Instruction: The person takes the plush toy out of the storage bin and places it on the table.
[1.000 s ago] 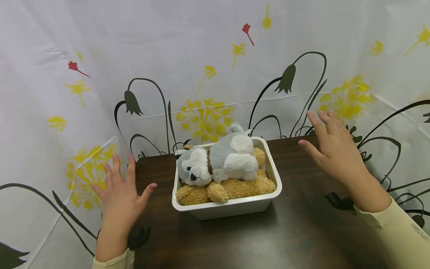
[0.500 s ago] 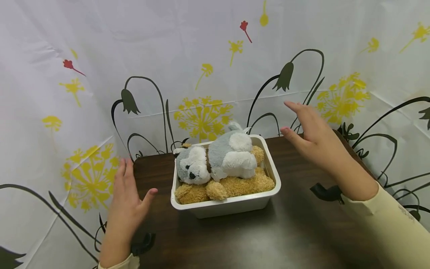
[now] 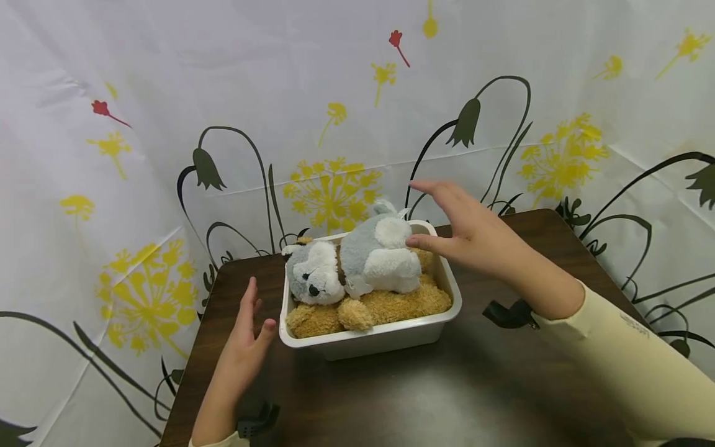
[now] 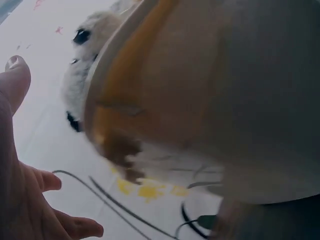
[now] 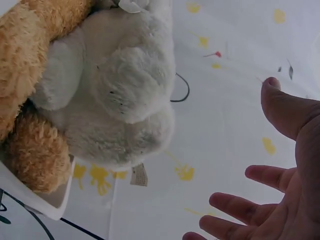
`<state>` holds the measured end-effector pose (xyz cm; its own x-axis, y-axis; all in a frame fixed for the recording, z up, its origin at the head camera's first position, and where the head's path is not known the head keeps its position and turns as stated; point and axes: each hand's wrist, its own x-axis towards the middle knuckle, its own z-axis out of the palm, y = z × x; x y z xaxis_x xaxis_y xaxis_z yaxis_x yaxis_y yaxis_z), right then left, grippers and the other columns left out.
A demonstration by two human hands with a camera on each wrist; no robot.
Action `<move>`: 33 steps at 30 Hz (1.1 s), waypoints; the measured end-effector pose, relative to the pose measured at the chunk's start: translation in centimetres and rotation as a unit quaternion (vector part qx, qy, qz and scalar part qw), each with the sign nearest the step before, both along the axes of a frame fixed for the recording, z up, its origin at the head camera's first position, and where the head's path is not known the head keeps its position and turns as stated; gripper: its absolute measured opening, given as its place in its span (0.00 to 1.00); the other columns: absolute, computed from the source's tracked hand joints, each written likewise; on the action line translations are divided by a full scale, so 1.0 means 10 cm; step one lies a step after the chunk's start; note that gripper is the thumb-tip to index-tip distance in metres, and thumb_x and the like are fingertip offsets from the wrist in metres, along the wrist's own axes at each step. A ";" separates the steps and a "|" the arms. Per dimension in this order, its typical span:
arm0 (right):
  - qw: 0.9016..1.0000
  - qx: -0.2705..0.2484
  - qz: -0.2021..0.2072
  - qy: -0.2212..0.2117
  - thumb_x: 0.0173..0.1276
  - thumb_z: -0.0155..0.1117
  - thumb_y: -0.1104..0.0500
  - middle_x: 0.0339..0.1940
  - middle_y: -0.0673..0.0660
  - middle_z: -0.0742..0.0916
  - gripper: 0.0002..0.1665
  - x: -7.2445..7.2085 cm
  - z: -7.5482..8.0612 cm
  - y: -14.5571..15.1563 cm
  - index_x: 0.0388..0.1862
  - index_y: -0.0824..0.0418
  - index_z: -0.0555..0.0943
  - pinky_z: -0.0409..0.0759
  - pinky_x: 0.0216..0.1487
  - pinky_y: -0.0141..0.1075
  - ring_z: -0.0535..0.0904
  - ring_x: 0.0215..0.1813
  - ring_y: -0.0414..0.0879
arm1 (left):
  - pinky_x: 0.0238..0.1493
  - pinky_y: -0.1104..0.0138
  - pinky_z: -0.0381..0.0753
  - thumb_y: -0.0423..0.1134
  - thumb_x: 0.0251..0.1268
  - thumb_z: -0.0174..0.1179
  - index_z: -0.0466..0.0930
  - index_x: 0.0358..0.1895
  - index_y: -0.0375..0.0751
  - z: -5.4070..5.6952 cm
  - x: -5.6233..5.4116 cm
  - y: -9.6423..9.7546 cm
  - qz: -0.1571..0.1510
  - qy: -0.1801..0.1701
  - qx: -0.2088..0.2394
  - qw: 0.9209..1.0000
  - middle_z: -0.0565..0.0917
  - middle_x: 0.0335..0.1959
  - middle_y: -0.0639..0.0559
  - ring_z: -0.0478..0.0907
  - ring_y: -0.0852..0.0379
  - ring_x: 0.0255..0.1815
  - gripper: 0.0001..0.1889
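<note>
A grey and white plush dog (image 3: 360,264) lies on its side on top of a curly tan stuffed animal (image 3: 402,307). Both are in a white plastic tub (image 3: 385,344) on the dark table. My right hand (image 3: 475,233) hovers by the dog's rear end, thumb and fingers spread; in the right wrist view a gap shows between fingers and fur. To the left of the tub is my left hand (image 3: 242,347), held up with its palm toward the tub wall. The left wrist view shows that hand apart from the tub, holding nothing.
The dark brown table (image 3: 391,403) carries the tub near its back edge. Behind it hangs a white curtain (image 3: 313,74) printed with flowers. A black wrist strap part (image 3: 508,315) juts out below my right wrist, another (image 3: 259,421) beside my left.
Both hands have moved inward toward the tub, the right one farther, to the plush dog's rear. The left fingers have drawn from spread to closer together. The toys and tub stay put.
</note>
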<state>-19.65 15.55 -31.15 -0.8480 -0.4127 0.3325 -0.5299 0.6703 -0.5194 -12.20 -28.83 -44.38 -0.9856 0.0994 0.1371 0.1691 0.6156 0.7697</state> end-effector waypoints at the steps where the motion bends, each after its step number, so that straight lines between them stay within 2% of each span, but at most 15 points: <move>1: 1.000 0.008 0.005 -0.002 0.71 0.72 0.29 0.83 0.49 0.72 0.54 -0.02 0.02 -0.03 0.89 0.36 0.59 0.80 0.62 0.52 0.79 0.61 0.48 | 0.75 0.25 0.63 0.61 0.87 0.52 0.28 0.89 0.74 -0.03 0.00 0.02 -0.004 -0.005 0.006 1.000 0.39 0.93 0.43 0.48 0.26 0.89 0.45; 4: 0.999 0.027 0.021 -0.018 0.68 0.73 0.27 0.82 0.51 0.72 0.57 -0.06 0.09 -0.14 0.89 0.34 0.57 0.82 0.59 0.51 0.81 0.57 0.49 | 0.74 0.26 0.65 0.55 0.87 0.55 0.27 0.89 0.74 -0.11 0.00 0.07 -0.012 -0.013 0.017 1.000 0.41 0.93 0.40 0.50 0.24 0.88 0.47; 7: 0.997 0.049 0.048 -0.030 0.67 0.75 0.27 0.81 0.54 0.72 0.59 -0.10 0.15 -0.28 0.90 0.35 0.57 0.82 0.64 0.53 0.81 0.64 0.52 | 0.75 0.27 0.67 0.50 0.86 0.59 0.28 0.89 0.76 -0.17 -0.02 0.12 -0.015 -0.024 0.028 0.999 0.43 0.92 0.37 0.51 0.23 0.88 0.49; 10: 0.993 0.078 0.081 -0.024 0.66 0.77 0.29 0.80 0.55 0.73 0.61 -0.13 0.18 -0.44 0.90 0.39 0.57 0.81 0.66 0.52 0.80 0.67 0.53 | 0.76 0.28 0.65 0.50 0.84 0.62 0.29 0.89 0.78 -0.20 -0.05 0.17 -0.012 -0.033 0.024 0.999 0.45 0.92 0.36 0.52 0.25 0.88 0.51; 14: 0.986 0.130 0.103 -0.011 0.61 0.79 0.27 0.78 0.55 0.74 0.65 -0.14 0.15 -0.64 0.91 0.40 0.58 0.82 0.62 0.48 0.79 0.67 0.51 | 0.80 0.29 0.61 0.51 0.82 0.64 0.31 0.89 0.79 -0.24 -0.07 0.20 -0.006 -0.039 0.024 0.999 0.48 0.92 0.37 0.52 0.29 0.89 0.51; 15: 0.984 0.143 0.104 -0.008 0.60 0.79 0.26 0.78 0.55 0.74 0.66 -0.14 0.13 -0.68 0.91 0.40 0.58 0.83 0.61 0.48 0.80 0.66 0.51 | 0.80 0.30 0.60 0.50 0.82 0.64 0.32 0.89 0.78 -0.25 -0.07 0.21 -0.008 -0.040 0.029 0.999 0.49 0.92 0.38 0.52 0.29 0.89 0.51; 18: 0.980 0.165 0.107 -0.011 0.57 0.80 0.26 0.81 0.58 0.73 0.69 -0.15 0.07 -0.78 0.92 0.39 0.56 0.83 0.64 0.50 0.79 0.71 0.54 | 0.80 0.31 0.61 0.49 0.82 0.64 0.33 0.89 0.77 -0.25 -0.06 0.21 -0.013 -0.042 0.038 0.998 0.48 0.92 0.40 0.52 0.30 0.89 0.51; 21: 0.978 0.183 0.104 -0.008 0.56 0.81 0.27 0.82 0.61 0.72 0.71 -0.15 -0.02 -0.83 0.92 0.37 0.54 0.82 0.69 0.54 0.77 0.75 0.58 | 0.77 0.32 0.66 0.50 0.82 0.64 0.33 0.89 0.76 -0.26 -0.06 0.22 -0.023 -0.047 0.030 0.998 0.46 0.93 0.42 0.53 0.30 0.89 0.51; 24: 0.974 0.207 0.096 0.009 0.55 0.84 0.28 0.81 0.63 0.72 0.71 -0.16 -0.07 -0.86 0.92 0.37 0.56 0.82 0.69 0.55 0.78 0.74 0.59 | 0.75 0.32 0.69 0.52 0.82 0.64 0.31 0.90 0.75 -0.26 -0.05 0.23 -0.029 -0.052 0.021 0.998 0.43 0.93 0.42 0.53 0.29 0.88 0.52; 27: 0.968 0.233 0.090 0.027 0.56 0.85 0.30 0.79 0.63 0.74 0.67 -0.16 -0.12 -0.87 0.90 0.39 0.61 0.84 0.65 0.55 0.80 0.71 0.59 | 0.75 0.32 0.70 0.54 0.80 0.66 0.30 0.90 0.75 -0.26 -0.04 0.23 -0.032 -0.057 0.020 0.998 0.42 0.93 0.40 0.55 0.27 0.87 0.54; 33: 0.952 0.290 0.083 0.054 0.63 0.83 0.34 0.76 0.61 0.77 0.56 -0.19 -0.20 -0.89 0.86 0.40 0.68 0.84 0.65 0.61 0.78 0.75 0.61 | 0.71 0.38 0.76 0.52 0.74 0.72 0.30 0.90 0.75 -0.28 -0.03 0.25 -0.030 -0.059 0.017 0.998 0.46 0.92 0.36 0.67 0.30 0.82 0.60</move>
